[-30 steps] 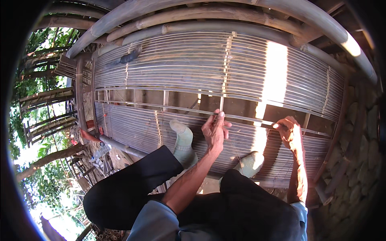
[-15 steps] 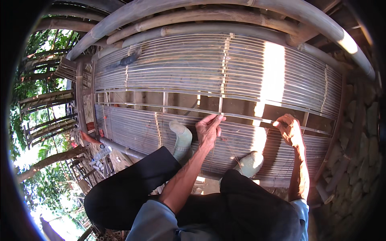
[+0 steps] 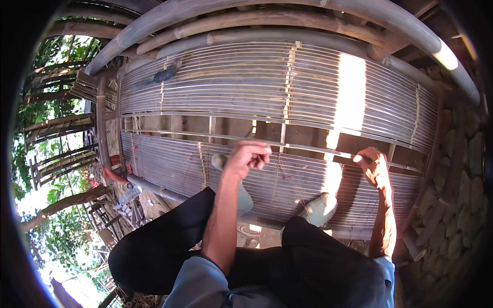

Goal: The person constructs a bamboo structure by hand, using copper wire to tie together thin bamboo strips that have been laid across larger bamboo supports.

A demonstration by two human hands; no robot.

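A slatted bamboo panel (image 3: 231, 82) lies before me, and a second slatted section (image 3: 169, 154) is nearer my legs. Between the two runs a gap, crossed by short wooden pieces, with a long thin bamboo slat (image 3: 310, 149) along its near side. My right hand (image 3: 374, 167) pinches this slat right of the middle, in the sunlight. At the slat's middle-left, my left hand (image 3: 245, 158) has its fingers curled in; what they hold, if anything, is hidden.
Thick bamboo poles (image 3: 267, 23) border the far side. On the far panel's left lies a dark elongated object (image 3: 165, 75) of unclear kind. My feet (image 3: 319, 209) rest on the near section. Stacked stones (image 3: 457, 205) stand at right, and a clear plastic bottle (image 3: 129, 195) is at lower left.
My left hand has moved left along the slat, away from the crosspiece where its fingertips were. My right hand has shifted slightly right and down.
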